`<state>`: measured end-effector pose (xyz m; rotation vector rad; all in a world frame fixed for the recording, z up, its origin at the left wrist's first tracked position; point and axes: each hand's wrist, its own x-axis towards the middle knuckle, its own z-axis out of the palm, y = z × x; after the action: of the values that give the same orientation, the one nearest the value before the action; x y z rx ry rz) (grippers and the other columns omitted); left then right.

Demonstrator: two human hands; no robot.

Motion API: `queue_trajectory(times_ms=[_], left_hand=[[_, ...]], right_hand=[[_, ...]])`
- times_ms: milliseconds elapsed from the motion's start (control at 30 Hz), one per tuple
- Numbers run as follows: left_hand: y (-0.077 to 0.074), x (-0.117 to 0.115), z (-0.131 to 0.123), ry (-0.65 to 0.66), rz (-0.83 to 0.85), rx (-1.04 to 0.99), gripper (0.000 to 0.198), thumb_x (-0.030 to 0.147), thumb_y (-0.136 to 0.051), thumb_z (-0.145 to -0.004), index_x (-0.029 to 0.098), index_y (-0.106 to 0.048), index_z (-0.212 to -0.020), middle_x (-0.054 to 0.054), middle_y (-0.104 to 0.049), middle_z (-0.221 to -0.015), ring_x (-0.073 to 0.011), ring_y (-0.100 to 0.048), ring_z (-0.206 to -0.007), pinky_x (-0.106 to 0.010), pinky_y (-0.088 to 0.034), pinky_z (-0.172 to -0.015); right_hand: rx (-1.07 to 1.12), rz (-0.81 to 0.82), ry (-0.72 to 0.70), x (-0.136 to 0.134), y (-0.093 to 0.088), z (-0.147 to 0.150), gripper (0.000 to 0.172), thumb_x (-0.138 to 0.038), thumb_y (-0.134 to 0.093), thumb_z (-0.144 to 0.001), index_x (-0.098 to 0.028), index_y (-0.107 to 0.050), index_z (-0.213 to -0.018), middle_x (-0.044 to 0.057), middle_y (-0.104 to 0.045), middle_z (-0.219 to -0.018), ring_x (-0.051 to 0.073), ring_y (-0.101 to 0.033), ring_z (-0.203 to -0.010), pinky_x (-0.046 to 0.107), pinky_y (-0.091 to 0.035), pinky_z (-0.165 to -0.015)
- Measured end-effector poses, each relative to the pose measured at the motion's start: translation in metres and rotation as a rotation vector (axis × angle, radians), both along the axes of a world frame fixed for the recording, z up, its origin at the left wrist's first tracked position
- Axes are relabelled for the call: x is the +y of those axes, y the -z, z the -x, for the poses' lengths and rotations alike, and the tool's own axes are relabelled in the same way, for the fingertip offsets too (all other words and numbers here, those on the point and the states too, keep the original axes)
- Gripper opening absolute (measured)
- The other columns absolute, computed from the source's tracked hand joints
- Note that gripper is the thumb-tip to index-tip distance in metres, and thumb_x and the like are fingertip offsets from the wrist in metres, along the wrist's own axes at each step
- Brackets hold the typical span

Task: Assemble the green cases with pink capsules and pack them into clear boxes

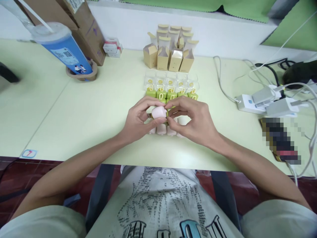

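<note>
Pale-pink rounded piece [158,112] sits just nearside of loop-topped green pieces [161,95]; left hand [135,119] curls round it, right hand [195,115] pinches its end. Likely early: other pink pieces [161,129] lie nearside, mostly open tan card boxes [162,62] beyond.

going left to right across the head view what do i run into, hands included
Blue cup → small stacked white boxes → left hand → pink piece held between the hands → right hand → white power strip
</note>
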<state>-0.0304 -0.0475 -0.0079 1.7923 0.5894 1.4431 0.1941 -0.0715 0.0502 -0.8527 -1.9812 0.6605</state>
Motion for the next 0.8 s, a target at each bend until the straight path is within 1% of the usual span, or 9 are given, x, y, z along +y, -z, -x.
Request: queue_trajectory(times_ms=[133, 233, 333, 400, 533, 633, 733, 800], left_hand=[[0.0004, -0.0025, 0.0003, -0.037, -0.028, 0.065, 0.039, 0.039, -0.096, -0.092, 0.03, -0.083, -0.127, -0.008, -0.076, -0.12, -0.0219, -0.075, -0.113, -0.035, -0.064, -0.093], [-0.0028, -0.0044, 0.0026, -0.057, -0.072, 0.128, 0.035, 0.035, -0.094, -0.094, 0.029, -0.083, -0.127, -0.008, -0.076, -0.122, -0.0214, -0.076, -0.113, -0.033, -0.065, -0.089], [-0.0067, -0.0064, 0.0047, -0.059, -0.095, 0.18, 0.036, 0.032, -0.094, -0.094, 0.029, -0.083, -0.128, -0.009, -0.076, -0.126, -0.0223, -0.077, -0.115, -0.033, -0.065, -0.085], [-0.0084, -0.0073, 0.0051, -0.058, -0.094, 0.19, 0.038, 0.03, -0.095, -0.093, 0.029, -0.083, -0.129, -0.01, -0.076, -0.126, -0.0227, -0.077, -0.115, -0.033, -0.065, -0.085], [-0.0082, -0.0073, 0.0041, -0.051, -0.115, 0.171, 0.037, 0.029, -0.095, -0.092, 0.029, -0.084, -0.127, -0.009, -0.076, -0.122, -0.0225, -0.077, -0.11, -0.032, -0.064, -0.079], [-0.0059, -0.0063, 0.0032, -0.046, -0.124, 0.161, 0.036, 0.031, -0.095, -0.093, 0.032, -0.085, -0.128, -0.008, -0.077, -0.121, -0.0227, -0.077, -0.11, -0.034, -0.065, -0.082], [-0.003, -0.0049, 0.0035, -0.041, -0.126, 0.134, 0.041, 0.033, -0.096, -0.092, 0.034, -0.085, -0.131, -0.008, -0.077, -0.122, -0.0219, -0.077, -0.11, -0.033, -0.065, -0.081], [-0.0012, -0.0033, 0.0045, -0.04, -0.11, 0.116, 0.044, 0.035, -0.098, -0.09, 0.035, -0.086, -0.132, -0.008, -0.077, -0.123, -0.0221, -0.077, -0.11, -0.031, -0.065, -0.079]], right_hand=[[-0.058, -0.093, 0.069, -0.0029, 0.0034, 0.0043, 0.021, -0.012, -0.071, -0.089, -0.02, -0.074, -0.109, 0.004, -0.081, -0.109, 0.017, -0.08, -0.082, 0.033, -0.07, -0.076], [-0.096, -0.208, 0.138, -0.0045, 0.007, 0.0062, 0.019, -0.011, -0.069, -0.087, -0.02, -0.073, -0.103, 0.005, -0.081, -0.104, 0.018, -0.078, -0.078, 0.032, -0.067, -0.071], [-0.106, -0.283, 0.166, -0.0054, 0.0091, 0.0069, 0.017, -0.011, -0.068, -0.085, -0.021, -0.073, -0.097, 0.004, -0.081, -0.097, 0.018, -0.076, -0.076, 0.033, -0.066, -0.069], [-0.108, -0.292, 0.169, -0.006, 0.0089, 0.0068, 0.017, -0.01, -0.067, -0.084, -0.021, -0.072, -0.096, 0.004, -0.081, -0.095, 0.018, -0.076, -0.075, 0.032, -0.066, -0.068], [-0.093, -0.268, 0.16, -0.0074, 0.0058, 0.0064, 0.018, -0.009, -0.068, -0.082, -0.022, -0.072, -0.094, 0.003, -0.08, -0.092, 0.017, -0.076, -0.073, 0.032, -0.066, -0.067], [-0.081, -0.22, 0.145, -0.0088, 0.0035, 0.0062, 0.018, -0.01, -0.069, -0.082, -0.023, -0.071, -0.095, 0.002, -0.079, -0.09, 0.018, -0.076, -0.073, 0.034, -0.067, -0.067], [-0.071, -0.187, 0.145, -0.009, 0.0018, 0.005, 0.016, -0.012, -0.069, -0.084, -0.023, -0.071, -0.096, 0.002, -0.078, -0.092, 0.018, -0.076, -0.074, 0.035, -0.067, -0.068], [-0.074, -0.189, 0.123, -0.0072, 0.0006, 0.0026, 0.014, -0.013, -0.069, -0.088, -0.023, -0.071, -0.099, 0.003, -0.078, -0.094, 0.018, -0.075, -0.075, 0.035, -0.067, -0.07]])
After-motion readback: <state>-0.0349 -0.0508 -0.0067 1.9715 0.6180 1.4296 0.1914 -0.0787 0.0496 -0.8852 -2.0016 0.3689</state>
